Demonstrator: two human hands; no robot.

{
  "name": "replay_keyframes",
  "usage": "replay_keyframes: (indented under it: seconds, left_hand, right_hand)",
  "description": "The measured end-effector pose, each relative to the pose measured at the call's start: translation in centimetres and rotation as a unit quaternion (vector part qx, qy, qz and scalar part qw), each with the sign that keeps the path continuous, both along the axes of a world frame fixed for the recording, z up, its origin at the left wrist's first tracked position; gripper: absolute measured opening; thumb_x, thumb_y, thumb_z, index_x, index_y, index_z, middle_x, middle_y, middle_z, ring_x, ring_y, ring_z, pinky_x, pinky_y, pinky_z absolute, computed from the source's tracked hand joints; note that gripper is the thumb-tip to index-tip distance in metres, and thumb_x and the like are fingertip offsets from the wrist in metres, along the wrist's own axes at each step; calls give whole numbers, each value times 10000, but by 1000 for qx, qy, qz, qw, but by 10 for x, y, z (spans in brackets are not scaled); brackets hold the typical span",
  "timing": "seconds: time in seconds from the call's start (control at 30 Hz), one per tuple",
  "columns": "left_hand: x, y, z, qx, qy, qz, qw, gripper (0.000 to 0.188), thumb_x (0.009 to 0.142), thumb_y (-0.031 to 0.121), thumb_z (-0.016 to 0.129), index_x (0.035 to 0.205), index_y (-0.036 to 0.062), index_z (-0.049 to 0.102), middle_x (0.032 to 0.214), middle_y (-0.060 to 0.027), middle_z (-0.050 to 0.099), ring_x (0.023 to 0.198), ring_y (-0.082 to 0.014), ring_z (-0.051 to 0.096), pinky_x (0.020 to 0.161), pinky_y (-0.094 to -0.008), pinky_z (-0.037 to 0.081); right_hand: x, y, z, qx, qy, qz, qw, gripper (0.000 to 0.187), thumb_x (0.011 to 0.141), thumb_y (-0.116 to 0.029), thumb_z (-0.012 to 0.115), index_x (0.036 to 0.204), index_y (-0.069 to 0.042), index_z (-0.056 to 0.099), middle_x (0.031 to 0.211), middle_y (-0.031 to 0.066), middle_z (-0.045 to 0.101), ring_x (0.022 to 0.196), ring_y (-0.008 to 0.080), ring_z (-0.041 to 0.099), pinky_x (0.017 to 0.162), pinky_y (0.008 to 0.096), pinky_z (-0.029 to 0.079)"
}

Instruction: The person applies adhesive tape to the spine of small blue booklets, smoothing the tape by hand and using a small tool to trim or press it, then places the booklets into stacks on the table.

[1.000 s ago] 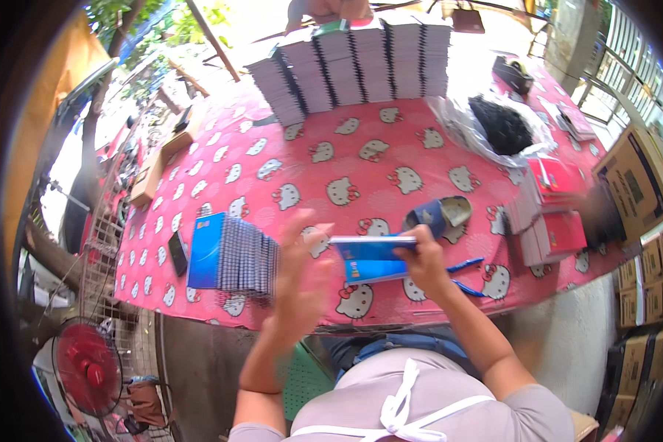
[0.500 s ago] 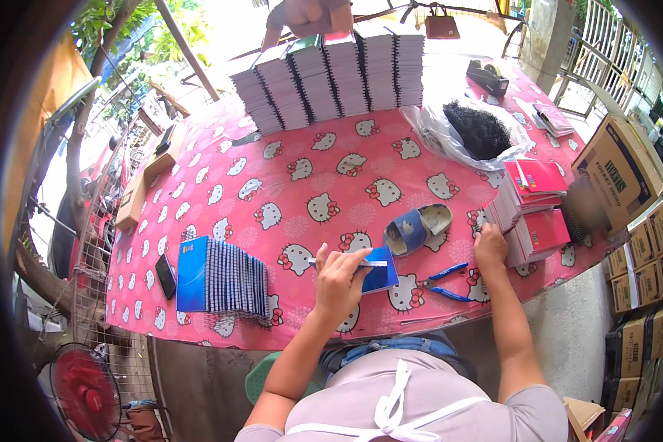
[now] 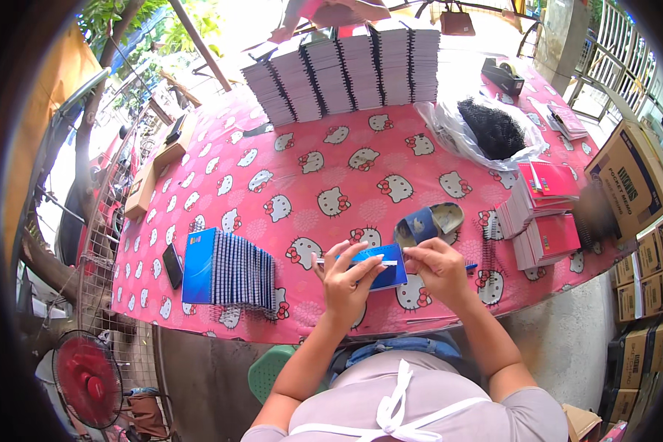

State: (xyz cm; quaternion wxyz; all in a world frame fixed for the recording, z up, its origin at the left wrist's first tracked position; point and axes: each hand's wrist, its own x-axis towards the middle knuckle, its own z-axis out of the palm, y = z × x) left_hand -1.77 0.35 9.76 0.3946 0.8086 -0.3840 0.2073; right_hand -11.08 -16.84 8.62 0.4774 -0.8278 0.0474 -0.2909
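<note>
My left hand grips a small blue notebook near the front of the table, fingers over its pale edge. At the notebook's right end, my right hand has thumb and forefinger pinched together; whatever lies between them is too small to make out. Just beyond sits a blue slipper. Blue-handled pliers lie mostly hidden behind my right hand. On the left stands a stack of blue notebooks. Two piles of red notepads are to my right.
Tall stacks of coil-bound books line the far side, with another person's arm behind them. A plastic bag of black coils, a tape dispenser and a carton stand right. A phone lies left.
My right hand has come from beside the red notepads to the blue notebook's right end, its fingers now pinched. My left hand keeps hold of the notebook. The person opposite has leaned over the book stacks.
</note>
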Motion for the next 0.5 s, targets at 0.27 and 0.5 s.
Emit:
replay_keyframes:
  seconds: [0.27, 0.5]
  left_hand:
    - [-1, 3, -11, -24, 73, -29, 997, 166, 744, 259, 769, 896, 191, 762, 823, 44, 662, 873, -175, 539, 943, -402, 262]
    - [-3, 1, -8, -25, 53, 4, 998, 260, 655, 134, 818, 901, 110, 738, 854, -9, 687, 816, -173, 556, 817, -333, 377]
  right_hand:
    - [9, -13, 20, 41, 138, 144, 979, 127, 808, -39, 690, 934, -17, 685, 904, 102, 617, 767, 182, 614, 650, 292, 492]
    - [12, -1, 20, -173, 75, 88, 978, 219, 849, -236, 667, 973, -81, 575, 863, 97, 565, 814, 295, 611, 578, 406, 489]
